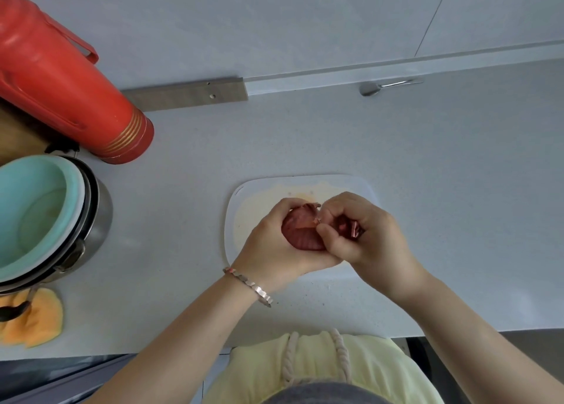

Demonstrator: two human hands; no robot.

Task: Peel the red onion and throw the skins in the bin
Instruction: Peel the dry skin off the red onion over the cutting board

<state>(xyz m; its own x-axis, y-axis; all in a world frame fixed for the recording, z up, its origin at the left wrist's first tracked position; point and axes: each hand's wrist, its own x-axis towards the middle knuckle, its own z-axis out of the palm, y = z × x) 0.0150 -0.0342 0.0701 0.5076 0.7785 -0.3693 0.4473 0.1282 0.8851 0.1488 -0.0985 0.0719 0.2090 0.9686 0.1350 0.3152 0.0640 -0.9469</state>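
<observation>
Both hands meet over a white chopping board (241, 196) lying on the pale bench (442, 205). The left hand (271, 248) cups the red onion (300, 232) from below, its fingers (288, 203) curled round the bulb and holding it just above the board. The right hand (369, 239) sits against the onion's right side. Its thumb and forefinger pinch a flap of skin (306, 223) near the top of the bulb, and its other fingers are curled over torn skins (351, 229) bunched in the palm. A bracelet (248, 284) circles the left wrist. At the left edge of the bench stand 1 red flask (61, 83) and 1 steel pot (100, 217) with a teal bowl (36, 208) nested in it, and an orange cloth (36, 321) lies just in front of them. 1 spoon (370, 88) lies by the back wall, well apart from the board.
</observation>
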